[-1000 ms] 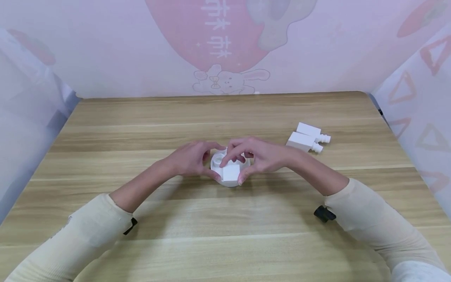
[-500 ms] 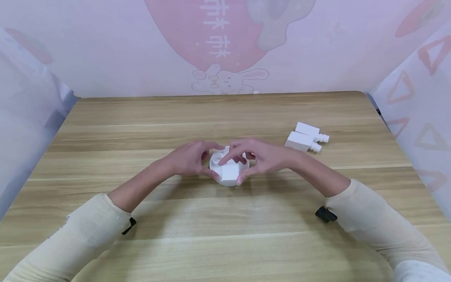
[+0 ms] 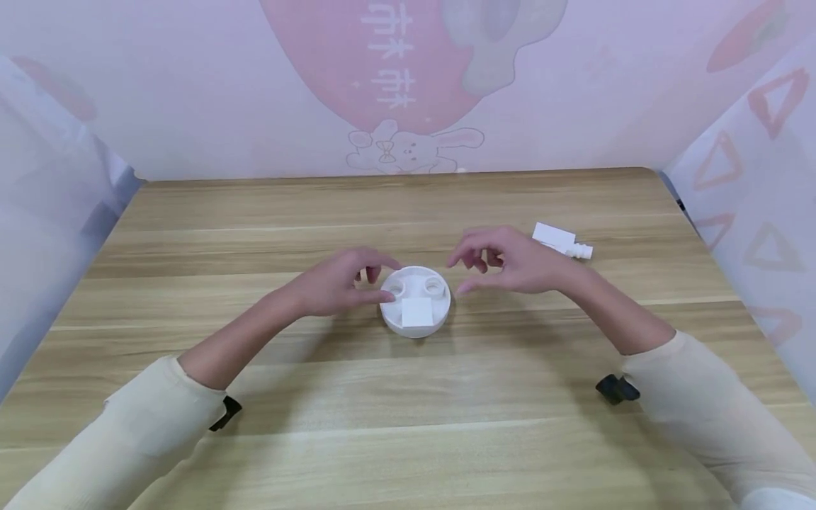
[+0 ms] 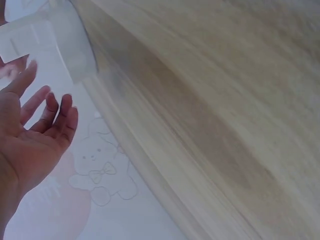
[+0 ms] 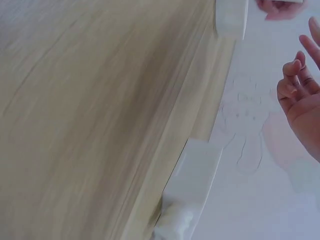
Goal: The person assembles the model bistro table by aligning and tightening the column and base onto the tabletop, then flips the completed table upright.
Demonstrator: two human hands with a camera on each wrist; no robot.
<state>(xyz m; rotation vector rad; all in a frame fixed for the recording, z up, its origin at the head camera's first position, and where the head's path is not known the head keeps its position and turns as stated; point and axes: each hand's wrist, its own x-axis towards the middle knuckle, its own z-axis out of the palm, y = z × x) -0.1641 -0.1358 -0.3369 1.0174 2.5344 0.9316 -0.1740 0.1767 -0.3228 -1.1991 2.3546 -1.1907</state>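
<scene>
A round white base [image 3: 397, 324] with a raised rim stands mid-table in the head view. At its front stands a white rectangular block [image 3: 417, 312]; two ring-shaped sockets [image 3: 435, 287] show behind it. My left hand [image 3: 344, 282] is at the base's left side, thumb and forefinger spread over the rim; whether they touch it I cannot tell. In the left wrist view its fingers [image 4: 62, 117] are loosely bent beside the base [image 4: 75, 45]. Right of the base and apart from it, my right hand [image 3: 510, 261] holds nothing, fingers relaxed.
A loose white block [image 3: 554, 236] with a ribbed plug lies behind the right hand, partly covered by it. The right wrist view shows a white block [image 5: 190, 175] near the table edge. A printed wall [image 3: 255, 106] borders the wooden table [image 3: 408, 425] at the back.
My right hand has let go of the block on the base and moved right and slightly back, uncovering the right socket. It now hides one of the two loose blocks. The left thumb has shifted up the rim.
</scene>
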